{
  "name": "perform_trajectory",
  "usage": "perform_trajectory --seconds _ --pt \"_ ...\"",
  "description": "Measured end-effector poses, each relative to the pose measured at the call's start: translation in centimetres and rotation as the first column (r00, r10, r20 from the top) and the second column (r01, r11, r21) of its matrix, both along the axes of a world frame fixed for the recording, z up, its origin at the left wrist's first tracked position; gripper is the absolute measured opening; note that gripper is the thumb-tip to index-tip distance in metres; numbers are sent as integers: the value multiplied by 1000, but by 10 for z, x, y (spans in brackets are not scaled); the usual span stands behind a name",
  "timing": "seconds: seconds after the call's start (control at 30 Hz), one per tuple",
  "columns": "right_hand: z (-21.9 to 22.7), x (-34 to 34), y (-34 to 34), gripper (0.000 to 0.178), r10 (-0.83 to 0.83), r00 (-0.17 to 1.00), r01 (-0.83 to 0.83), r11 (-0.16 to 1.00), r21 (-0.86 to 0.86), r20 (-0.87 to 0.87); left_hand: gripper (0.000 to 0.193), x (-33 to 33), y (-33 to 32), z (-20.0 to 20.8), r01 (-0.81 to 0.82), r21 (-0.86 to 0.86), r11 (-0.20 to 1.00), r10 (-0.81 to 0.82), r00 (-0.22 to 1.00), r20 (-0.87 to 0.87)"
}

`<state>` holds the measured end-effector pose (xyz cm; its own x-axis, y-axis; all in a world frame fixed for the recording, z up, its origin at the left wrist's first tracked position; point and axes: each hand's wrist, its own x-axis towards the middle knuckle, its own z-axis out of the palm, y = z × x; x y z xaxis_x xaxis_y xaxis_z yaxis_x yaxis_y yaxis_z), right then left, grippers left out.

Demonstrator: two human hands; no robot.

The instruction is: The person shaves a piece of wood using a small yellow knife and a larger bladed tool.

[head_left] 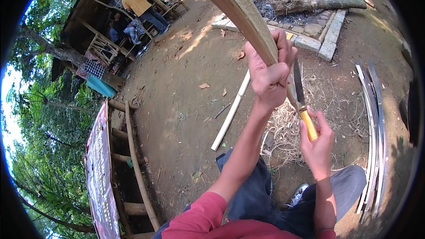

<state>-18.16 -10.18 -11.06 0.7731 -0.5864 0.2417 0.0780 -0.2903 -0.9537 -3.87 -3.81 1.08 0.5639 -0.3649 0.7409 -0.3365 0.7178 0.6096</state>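
My left hand (271, 73) is closed around a long pale wooden strip (234, 6), which looks like split bamboo. The strip slants from the top of the view down past my fist, and its thin lower end reaches the knife. In my right hand (319, 144) is a knife (309, 124) with a yellow handle and a dark blade pointing up and away. The base of the blade lies against or very close to the strip's lower end; contact is hard to tell. Curly shavings (287, 137) are heaped on the ground below both hands.
Several long thin strips (374, 137) lie at the right. A pale slat (232, 108) rests on the dirt left of my forearm. Farther off is a stone-edged fire pit (327, 46) with a log (318, 4). A wooden rail (137, 163) with a banner (99, 172) stands left; people (137, 2) are at a shelter.
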Motion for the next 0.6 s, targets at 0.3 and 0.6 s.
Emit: perform_trajectory --seconds 0.3,0.6 --pt "10 -2 6 25 -2 999 0 999 -45 -47 10 -3 6 2 -17 10 1000 18 994 -109" --pt "2 0 -1 24 -5 997 4 1000 -18 -75 9 5 6 1 31 21 999 -30 997 -76"
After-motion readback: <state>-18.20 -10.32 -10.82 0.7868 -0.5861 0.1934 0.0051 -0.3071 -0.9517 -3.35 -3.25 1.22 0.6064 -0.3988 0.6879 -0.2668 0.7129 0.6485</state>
